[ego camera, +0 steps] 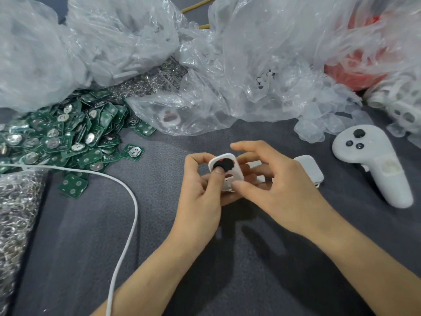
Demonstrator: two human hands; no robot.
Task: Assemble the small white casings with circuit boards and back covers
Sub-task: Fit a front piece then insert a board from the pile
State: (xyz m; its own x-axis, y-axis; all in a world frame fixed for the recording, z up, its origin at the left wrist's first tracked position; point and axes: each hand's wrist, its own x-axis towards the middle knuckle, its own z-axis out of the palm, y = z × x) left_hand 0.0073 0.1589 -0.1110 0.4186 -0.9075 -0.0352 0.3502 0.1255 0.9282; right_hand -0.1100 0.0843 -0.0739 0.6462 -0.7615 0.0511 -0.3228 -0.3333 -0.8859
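Centrally, above the dark grey table [227,258], the left hand [200,192] and right hand [273,185] both grip a small white plastic casing [227,166], left thumb pressing its black rubber pad [222,164]; green circuit boards [68,137] heaped at left

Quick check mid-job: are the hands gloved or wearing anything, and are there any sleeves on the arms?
Nothing worn shows in the head view. The left hand and right hand are bare: no gloves or rings. The left forearm and right forearm are uncovered down to the frame edge, with no sleeves, watch or wrist strap. The visible nails are short and unpainted.
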